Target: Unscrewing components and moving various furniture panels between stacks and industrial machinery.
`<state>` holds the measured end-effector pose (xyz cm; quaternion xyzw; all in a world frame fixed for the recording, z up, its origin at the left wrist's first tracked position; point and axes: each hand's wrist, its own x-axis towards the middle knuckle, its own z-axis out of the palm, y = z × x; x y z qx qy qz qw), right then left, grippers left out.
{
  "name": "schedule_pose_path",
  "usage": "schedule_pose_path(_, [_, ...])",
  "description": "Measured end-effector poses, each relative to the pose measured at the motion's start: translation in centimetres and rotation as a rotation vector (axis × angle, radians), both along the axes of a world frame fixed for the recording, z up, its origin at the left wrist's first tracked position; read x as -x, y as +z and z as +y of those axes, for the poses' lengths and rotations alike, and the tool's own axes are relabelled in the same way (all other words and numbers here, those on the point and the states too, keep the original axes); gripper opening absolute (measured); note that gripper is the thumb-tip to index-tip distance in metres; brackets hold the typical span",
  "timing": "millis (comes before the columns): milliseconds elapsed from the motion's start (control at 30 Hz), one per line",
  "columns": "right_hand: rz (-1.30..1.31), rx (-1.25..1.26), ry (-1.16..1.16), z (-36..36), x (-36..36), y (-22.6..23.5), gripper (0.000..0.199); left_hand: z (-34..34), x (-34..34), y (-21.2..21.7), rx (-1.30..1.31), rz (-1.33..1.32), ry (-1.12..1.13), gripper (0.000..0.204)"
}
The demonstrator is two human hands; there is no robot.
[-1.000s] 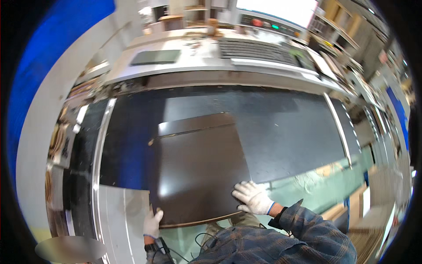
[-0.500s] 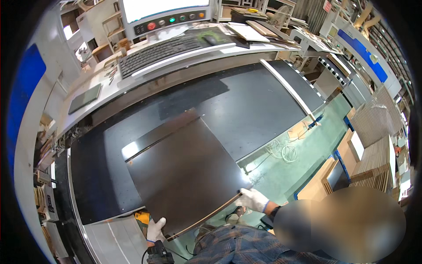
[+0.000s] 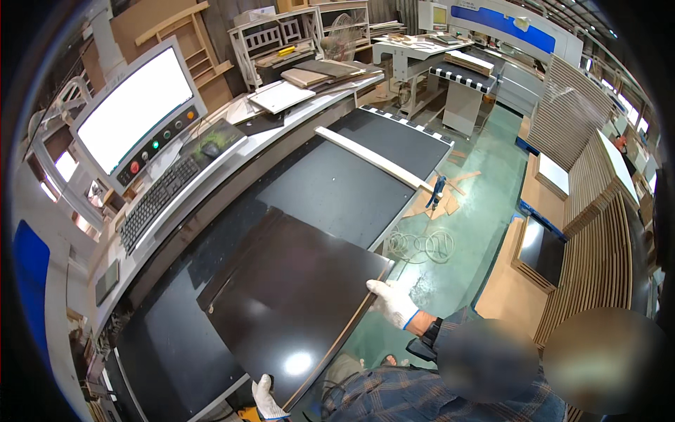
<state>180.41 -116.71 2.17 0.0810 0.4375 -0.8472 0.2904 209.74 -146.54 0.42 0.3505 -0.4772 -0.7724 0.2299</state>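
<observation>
A large dark brown board [image 3: 295,295] with a glossy face lies on the black machine bed [image 3: 337,179], its near edge jutting past the bed toward me. My left hand [image 3: 266,399], in a white knit glove, grips the near-left corner, thumb on top and fingers hidden below. At the near-right corner my right hand [image 3: 395,304], also white-gloved, holds the edge in the same way, thumb over the upper face. A pale, unfinished strip shows along the edge between both hands. The board's far edge reflects in the shiny bed.
A light bar [image 3: 373,158] crosses the bed further off. Along the left side stand a keyboard [image 3: 160,202] and a monitor [image 3: 137,109] with coloured buttons. Coiled hose [image 3: 429,246] and wood scraps [image 3: 446,200] lie on the green floor. Stacked panels [image 3: 598,260] stand at right.
My view has swung to the right, bringing more of the far machines and stacks into sight. Both hands keep their hold on the board, and its near edge appears turned in the picture.
</observation>
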Motion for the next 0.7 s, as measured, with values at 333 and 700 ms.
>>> schedule_pose_path(333, [0.217, -0.009, -0.289, 2.5, 17.8, -1.6, 0.030, 0.6, 27.9, 0.8, 0.135, 0.213, -0.211, 0.051])
schedule_pose_path(700, [0.198, -0.183, -0.586, 4.2, 36.4, -4.3, 0.026, 6.0, 49.0, -0.8, -0.068, 0.136, -0.297, 0.051])
